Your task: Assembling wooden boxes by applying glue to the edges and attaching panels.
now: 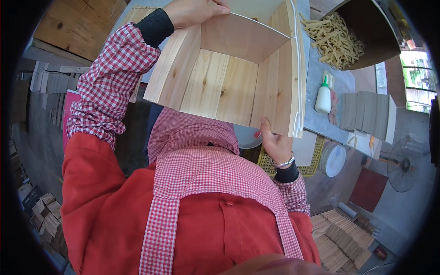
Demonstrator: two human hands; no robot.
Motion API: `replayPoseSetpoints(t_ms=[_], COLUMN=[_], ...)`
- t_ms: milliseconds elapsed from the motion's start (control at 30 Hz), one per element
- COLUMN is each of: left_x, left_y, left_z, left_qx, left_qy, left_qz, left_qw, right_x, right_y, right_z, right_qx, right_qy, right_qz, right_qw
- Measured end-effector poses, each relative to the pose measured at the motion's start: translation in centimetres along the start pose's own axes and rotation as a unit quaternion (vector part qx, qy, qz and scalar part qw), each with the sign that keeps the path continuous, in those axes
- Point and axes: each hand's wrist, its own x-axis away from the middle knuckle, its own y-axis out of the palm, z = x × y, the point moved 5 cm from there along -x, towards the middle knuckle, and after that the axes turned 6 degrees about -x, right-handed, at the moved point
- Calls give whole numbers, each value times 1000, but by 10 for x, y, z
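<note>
A pale wooden box (220,87) with knots in its boards is tilted in front of me. A thin divider panel (243,34) stands across its inside. My left hand (195,11) reaches over the far left side, its fingers pinched at the panel's upper edge. At the near right corner, my right hand (277,145) grips the box, thumb up against the board. A small red thing (257,134) shows beside that thumb; I cannot make out its kind. White beads of what looks like glue (297,91) run along the box's right edge.
Right of the box, a glue bottle (323,100) with a green tip stands on the grey worktop (311,75). Beyond lies a container (378,34) spilling pale strips (334,41). Stacked boards (369,114), a yellow crate (316,158), a round tub (333,159) and a fan (404,164) are also at right.
</note>
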Motion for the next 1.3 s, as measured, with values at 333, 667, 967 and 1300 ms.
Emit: replayPoseSetpoints(t_ms=[333, 667, 967, 1300], left_x=[0, 5, 14, -16], left_y=[-1, -4, -8, 9], left_z=[2, 5, 10, -13], left_qx=[12, -10, 149, -2], left_qy=[-2, 61, 263, 14], left_qz=[-14, 46, 49, -67], left_qw=[1000, 997, 952, 998], right_x=[1, 3, -1, 1], right_y=[-1, -1, 4, 4], right_z=[-3, 2, -3, 6], right_qx=[6, 13, 39, 26], right_qy=[13, 18, -23, -9], right_qz=[-14, -28, -18, -26], right_qw=[1000, 999, 999, 999])
